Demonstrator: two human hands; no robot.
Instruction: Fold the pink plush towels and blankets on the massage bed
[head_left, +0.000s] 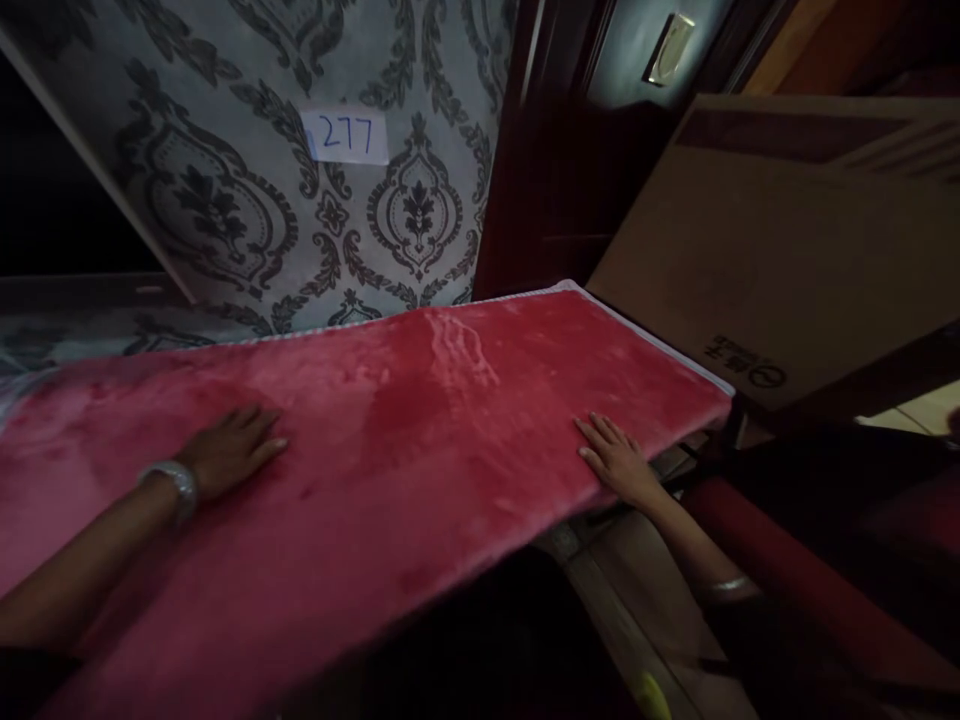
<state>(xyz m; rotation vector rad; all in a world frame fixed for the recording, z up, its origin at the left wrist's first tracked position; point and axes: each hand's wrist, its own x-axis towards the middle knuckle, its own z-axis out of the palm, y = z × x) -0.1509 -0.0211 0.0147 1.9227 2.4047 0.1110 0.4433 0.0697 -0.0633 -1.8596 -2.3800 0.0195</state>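
A plush pinkish-red cover point(420, 470) with a pale edging lies over a long flat surface in front of me. My left hand point(229, 450) rests palm down on its left part, fingers stretched out and a little apart. A silvery bracelet circles that wrist. On the right part, close to the near edge, my right hand point(613, 460) lies flat on the plush with its fingers extended. Brushed marks and darker patches show in the pile between the hands. Neither hand holds anything.
Behind the cover stands a wall with patterned wallpaper point(262, 230) and a paper label point(346, 136) reading 277. A dark door point(562, 180) with a metal handle plate is to its right. A large cardboard box point(780, 250) leans at the right end. Tiled floor shows below.
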